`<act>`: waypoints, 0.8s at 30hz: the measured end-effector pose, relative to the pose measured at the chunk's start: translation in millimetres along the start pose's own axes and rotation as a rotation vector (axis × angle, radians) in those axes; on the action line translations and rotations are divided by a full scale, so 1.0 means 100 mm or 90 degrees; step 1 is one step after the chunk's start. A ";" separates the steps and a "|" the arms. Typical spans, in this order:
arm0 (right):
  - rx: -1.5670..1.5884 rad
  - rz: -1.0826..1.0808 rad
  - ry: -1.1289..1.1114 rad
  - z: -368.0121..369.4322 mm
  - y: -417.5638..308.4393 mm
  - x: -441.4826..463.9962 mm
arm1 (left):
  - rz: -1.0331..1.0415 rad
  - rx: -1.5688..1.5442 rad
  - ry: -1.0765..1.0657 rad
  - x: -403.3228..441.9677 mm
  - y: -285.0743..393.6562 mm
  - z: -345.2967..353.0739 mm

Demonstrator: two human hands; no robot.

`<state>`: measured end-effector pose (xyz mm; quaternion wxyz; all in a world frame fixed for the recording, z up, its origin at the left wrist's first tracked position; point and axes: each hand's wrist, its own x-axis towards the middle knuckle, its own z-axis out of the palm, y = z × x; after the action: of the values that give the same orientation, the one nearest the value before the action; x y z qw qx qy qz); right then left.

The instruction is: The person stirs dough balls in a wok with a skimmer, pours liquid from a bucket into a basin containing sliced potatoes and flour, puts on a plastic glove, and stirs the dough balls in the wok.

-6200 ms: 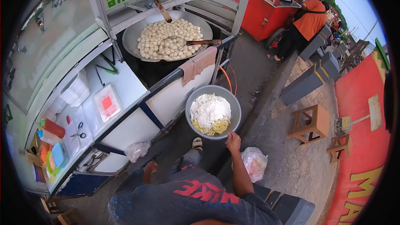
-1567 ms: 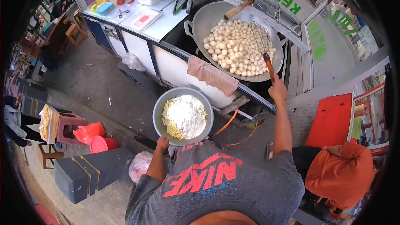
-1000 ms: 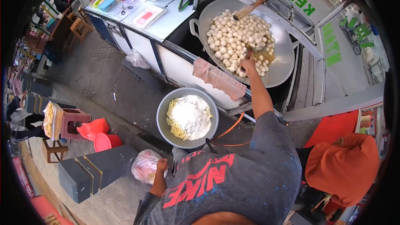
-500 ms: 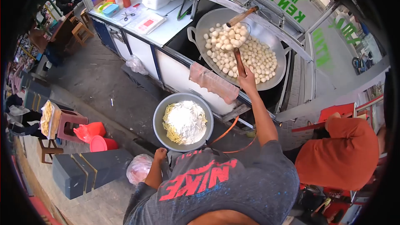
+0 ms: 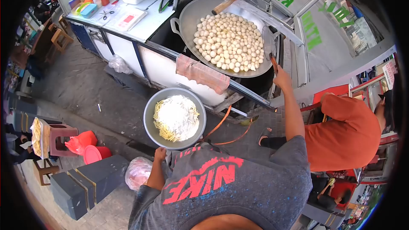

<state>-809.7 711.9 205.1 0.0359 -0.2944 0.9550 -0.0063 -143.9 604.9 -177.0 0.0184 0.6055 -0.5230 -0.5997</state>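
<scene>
Just below the near rim of the grey basin (image 5: 148,119), I saw the left hand (image 5: 160,154), fingers curled in; I could not tell whether they held anything. White powder (image 5: 179,115) lay over pale yellow strips (image 5: 166,131) inside the basin. Farther off, the wide wok (image 5: 192,15) held a heap of pale balls (image 5: 230,40). The right hand (image 5: 282,79) had its fingers wrapped around the wooden handle of the skimmer (image 5: 274,63), by the wok's right side. Along the cart edge (image 5: 249,92) hung a cloth (image 5: 200,73). Dark pavement (image 5: 76,74) stretched leftward, giving room between the cart and a grey bench (image 5: 102,174).
</scene>
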 end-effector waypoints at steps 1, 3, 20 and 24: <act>0.027 0.010 -0.011 0.10 -0.07 0.07 | 0.001 -0.021 -0.004 0.03 -0.15 0.00; 0.084 0.027 -0.035 0.42 -0.21 0.23 | -0.018 -0.046 0.011 -0.07 -0.18 -0.05; 1.068 -0.008 -0.308 1.04 -2.28 1.10 | -0.044 -0.001 0.087 -0.66 -0.33 -0.30; 0.947 -0.099 -0.215 0.79 -1.99 0.34 | -0.007 0.042 0.099 -0.52 -0.13 -0.26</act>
<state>-720.1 529.0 130.7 0.3697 -0.2558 0.6575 -0.6046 -102.4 629.3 -140.9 0.0357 0.6530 -0.5365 -0.5334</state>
